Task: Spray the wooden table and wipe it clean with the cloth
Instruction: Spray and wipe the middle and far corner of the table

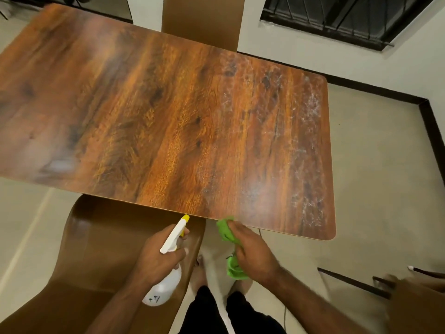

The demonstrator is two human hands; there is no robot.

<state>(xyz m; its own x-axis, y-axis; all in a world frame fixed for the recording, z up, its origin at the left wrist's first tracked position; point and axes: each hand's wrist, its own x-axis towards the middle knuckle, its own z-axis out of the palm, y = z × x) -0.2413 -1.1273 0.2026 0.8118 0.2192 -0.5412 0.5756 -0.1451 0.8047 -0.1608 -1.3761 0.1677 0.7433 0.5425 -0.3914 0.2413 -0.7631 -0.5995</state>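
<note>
Wood-grain brown, the surface (168, 112) fills most of the view, a long rectangle with rounded corners. Its right end carries whitish streaks and smears (310, 109), thickest along the right edge; the middle and left look glossy and are blurred toward the left end. Pale floor (375, 165) lies all round it, with a dark skirting along the wall. One brown chair (103, 249) stands pushed in at the near edge, left of the person, and a second chair's back (202, 18) rises at the far edge. A barred window (337, 18) sits in the wall beyond the far right corner.

Both arms reach in from below, short of the near edge. The left grip (156, 254) is wrapped round the neck of a white spray bottle (165, 288), one finger at the trigger; the yellow nozzle points at the near edge, and the bottle hangs over the near chair, off the surface. The right grip (252, 249) is closed round a bunched green cloth (226, 230), whose top reaches the near edge right of the nozzle; whether it touches the wood I cannot tell.
</note>
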